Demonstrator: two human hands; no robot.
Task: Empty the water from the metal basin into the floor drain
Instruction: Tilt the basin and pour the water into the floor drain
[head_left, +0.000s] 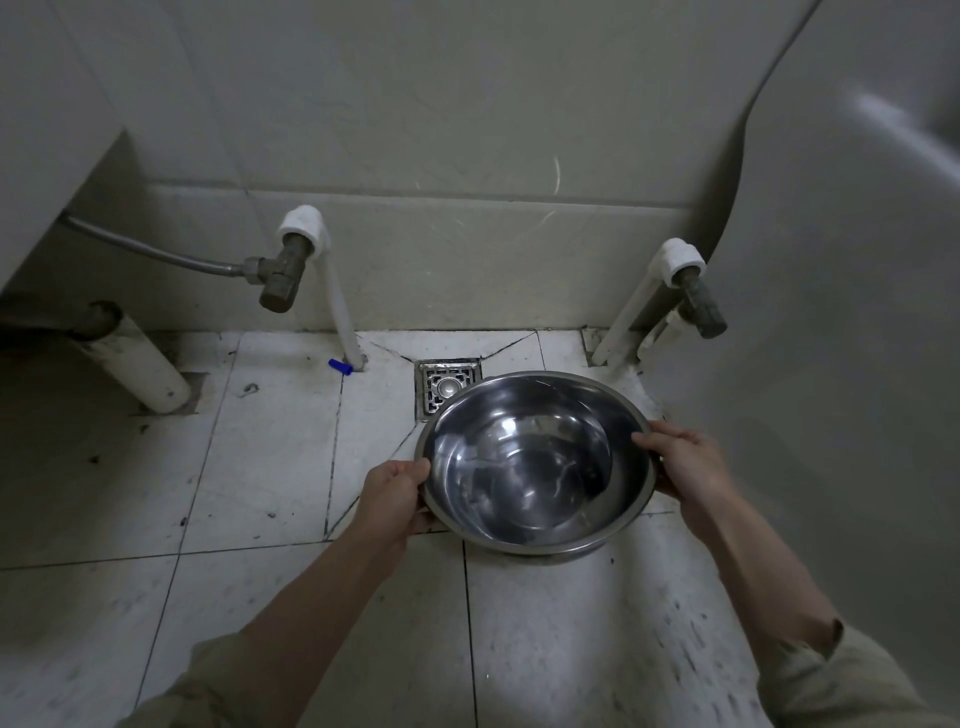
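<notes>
A round metal basin (535, 460) is held low over the white tiled floor, roughly level, with shallow water in its bottom. My left hand (392, 496) grips its left rim and my right hand (685, 465) grips its right rim. Just beyond the basin's far left edge lies the square metal floor drain (441, 387); the basin's rim covers the drain's near right corner.
Two white pipes with brass valves (283, 273) (698, 306) rise from the floor by the tiled back wall. A thick white drainpipe (140, 369) slants at the left. A small blue piece (340, 366) lies near the left pipe. A large white fixture (841, 312) fills the right.
</notes>
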